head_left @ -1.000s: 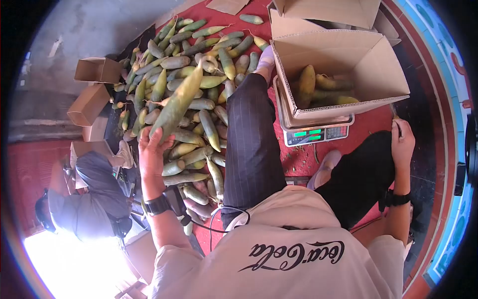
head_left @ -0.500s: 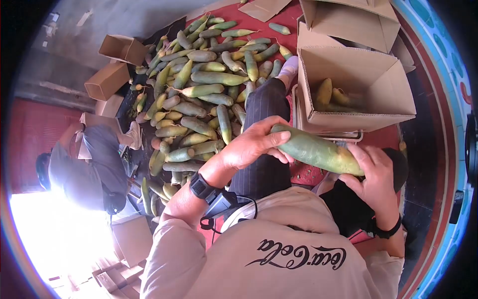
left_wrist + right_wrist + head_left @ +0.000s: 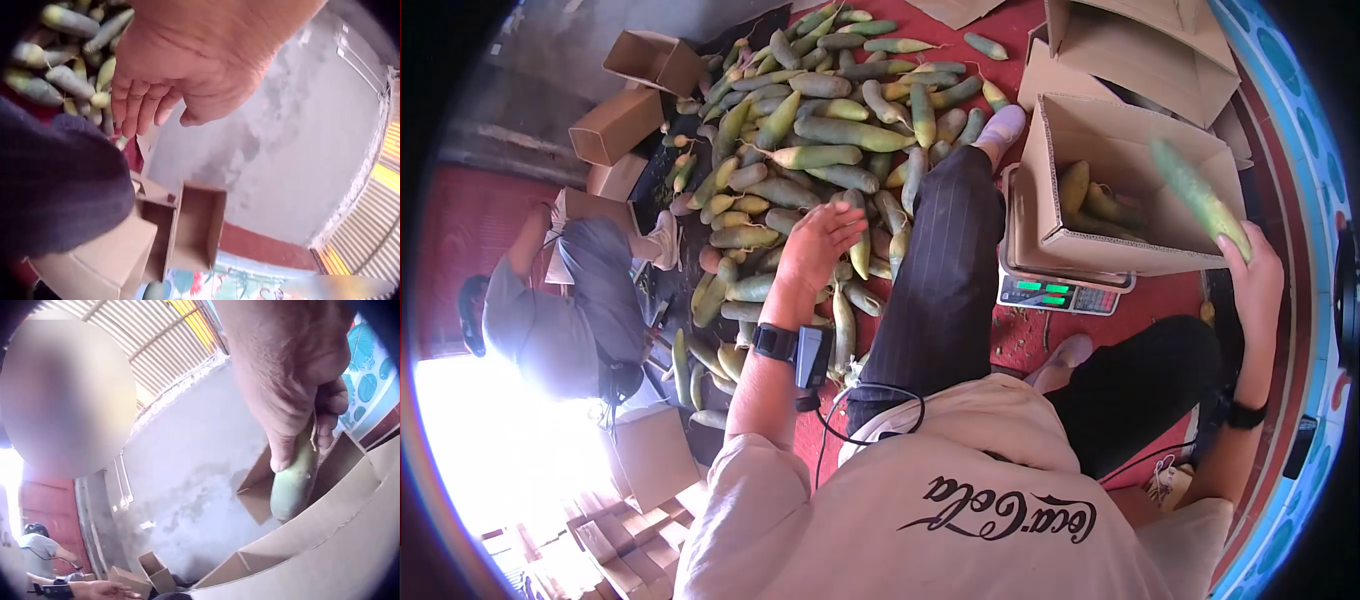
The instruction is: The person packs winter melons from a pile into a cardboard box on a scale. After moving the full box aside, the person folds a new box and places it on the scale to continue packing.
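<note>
Overhead, your right hand [image 3: 1250, 268] is wrapped around the lower end of a long green radish [image 3: 1200, 196], holding it tilted above the near right corner of the open cardboard box [image 3: 1090, 245]. That box already has a few yellowish radishes lying in it and sits on a scale [image 3: 1055, 293] with a green lit display. Your left hand [image 3: 818, 243] hangs over the near edge of the big radish pile [image 3: 830, 130] on the red floor, fingers spread and relaxed, gripping nothing. Your striped trouser leg [image 3: 945, 280] stretches between the pile and the box. A second person [image 3: 570, 310] crouches at the far left, beside several small empty cartons [image 3: 615, 125].

Next, from your left wrist, the left hand [image 3: 187, 75] shows palm down with the fingers straight and loosely apart, empty, above a part of the pile [image 3: 62, 56]. Open cartons [image 3: 197, 228] stand below against a grey wall.

Lastly, from your right wrist, the right hand [image 3: 294, 381] has fingers and thumb curled around the radish [image 3: 292, 481], which points down just over the box flap [image 3: 325, 531].
</note>
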Demonstrator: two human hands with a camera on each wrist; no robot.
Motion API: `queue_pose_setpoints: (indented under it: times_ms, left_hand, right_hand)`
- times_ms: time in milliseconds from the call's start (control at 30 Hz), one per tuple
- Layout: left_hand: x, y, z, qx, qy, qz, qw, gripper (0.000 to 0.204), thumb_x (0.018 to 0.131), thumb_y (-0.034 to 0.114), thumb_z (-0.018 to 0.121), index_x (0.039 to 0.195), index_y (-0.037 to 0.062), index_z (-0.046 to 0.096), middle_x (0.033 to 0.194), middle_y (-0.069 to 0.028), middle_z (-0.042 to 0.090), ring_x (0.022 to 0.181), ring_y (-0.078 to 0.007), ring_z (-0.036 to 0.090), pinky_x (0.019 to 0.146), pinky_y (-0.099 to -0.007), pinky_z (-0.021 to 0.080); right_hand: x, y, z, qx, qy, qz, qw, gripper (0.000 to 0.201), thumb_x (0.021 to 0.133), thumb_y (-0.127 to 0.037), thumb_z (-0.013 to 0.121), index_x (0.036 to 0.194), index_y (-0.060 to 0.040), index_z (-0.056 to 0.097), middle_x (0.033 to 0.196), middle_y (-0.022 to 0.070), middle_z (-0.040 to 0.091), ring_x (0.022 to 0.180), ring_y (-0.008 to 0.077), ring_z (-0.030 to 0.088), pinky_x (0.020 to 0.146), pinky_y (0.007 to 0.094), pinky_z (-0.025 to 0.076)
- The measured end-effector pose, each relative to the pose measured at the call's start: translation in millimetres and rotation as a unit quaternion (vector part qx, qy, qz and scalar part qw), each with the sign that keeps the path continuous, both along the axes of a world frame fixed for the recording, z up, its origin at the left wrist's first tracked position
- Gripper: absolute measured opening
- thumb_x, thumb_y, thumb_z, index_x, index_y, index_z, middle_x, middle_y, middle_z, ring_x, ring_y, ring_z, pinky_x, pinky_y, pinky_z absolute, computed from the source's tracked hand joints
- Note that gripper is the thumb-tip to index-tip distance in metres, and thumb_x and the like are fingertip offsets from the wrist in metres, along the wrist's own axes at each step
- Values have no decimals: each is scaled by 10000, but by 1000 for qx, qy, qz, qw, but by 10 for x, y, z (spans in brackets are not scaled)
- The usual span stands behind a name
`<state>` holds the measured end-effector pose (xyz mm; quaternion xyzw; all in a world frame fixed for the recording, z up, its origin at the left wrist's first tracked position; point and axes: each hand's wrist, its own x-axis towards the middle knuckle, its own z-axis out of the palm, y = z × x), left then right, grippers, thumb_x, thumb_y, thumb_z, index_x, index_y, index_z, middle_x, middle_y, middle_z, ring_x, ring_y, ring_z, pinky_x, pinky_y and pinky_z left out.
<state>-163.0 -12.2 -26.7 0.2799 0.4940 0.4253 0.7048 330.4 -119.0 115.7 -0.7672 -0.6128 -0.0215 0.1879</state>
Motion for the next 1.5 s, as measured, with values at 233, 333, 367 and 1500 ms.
queue_pose_setpoints:
  times_ms: [233, 333, 367, 1500]
  left_hand:
    - [-558, -164, -998, -168, -7, 66, 984, 211, 922, 204, 428, 1008, 42, 532, 1016, -100, 615, 954, -234, 581, 823, -339, 451]
    - [-578, -254, -1279, -207, -8, 70, 976, 270, 926, 210, 416, 1093, 24, 517, 1068, -117, 591, 970, -242, 570, 831, -337, 449]
    - [-590, -273, -1355, -211, -10, 44, 976, 297, 929, 211, 408, 1131, 17, 506, 1091, -124, 579, 981, -244, 565, 834, -336, 449]
    - [314, 371, -2668, -48, 619, -360, 696, 718, 610, 291, 762, 1183, 41, 408, 1207, -228, 453, 1093, -352, 497, 924, -391, 420]
  right_hand:
    - [277, 532, -447, -137, -53, 68, 987, 288, 758, -247, 646, 893, 2, 594, 813, 220, 588, 785, 381, 569, 684, 413, 433]
    - [325, 699, -635, -140, -12, 121, 983, 194, 779, -163, 609, 865, 10, 587, 764, 201, 583, 713, 315, 593, 661, 382, 445]
    - [439, 750, -741, -165, 73, 77, 981, 151, 790, -119, 579, 863, 13, 575, 736, 176, 575, 672, 259, 586, 641, 357, 447]
    - [255, -629, -1034, -5, -98, -49, 994, 255, 873, -24, 492, 1125, -23, 532, 1039, 149, 576, 956, 280, 586, 801, 339, 474]
